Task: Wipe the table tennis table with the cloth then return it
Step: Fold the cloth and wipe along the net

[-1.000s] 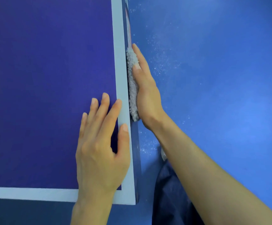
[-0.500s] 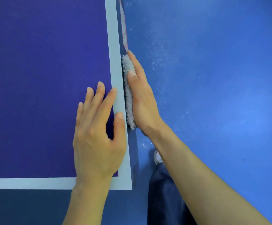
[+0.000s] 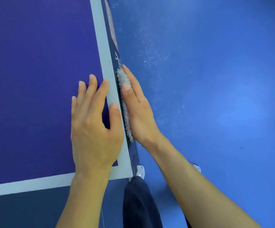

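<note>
Left grip [image 3: 94,129] flat, palm down, fingers straight and slightly spread, thumb out to the side. Right grip [image 3: 138,111] on edge, fingers straight and together, pressing sideways. Left forearm [image 3: 84,203] and right forearm [image 3: 191,186] bare, reaching forward.

- Likely a table tennis hall.
- Purple-blue table [image 3: 35,63] with white border lines [image 3: 103,55] at its corner.
- Smooth blue sports floor [image 3: 215,79] beside it, flecked with pale specks.

One purple flat table tennis table [image 3: 35,79]; one grey fluffy cloth [image 3: 123,77] at its right edge; two bare hands, the left hand [image 3: 92,129] and the right hand [image 3: 140,112]; two white shoes [image 3: 140,171].
</note>
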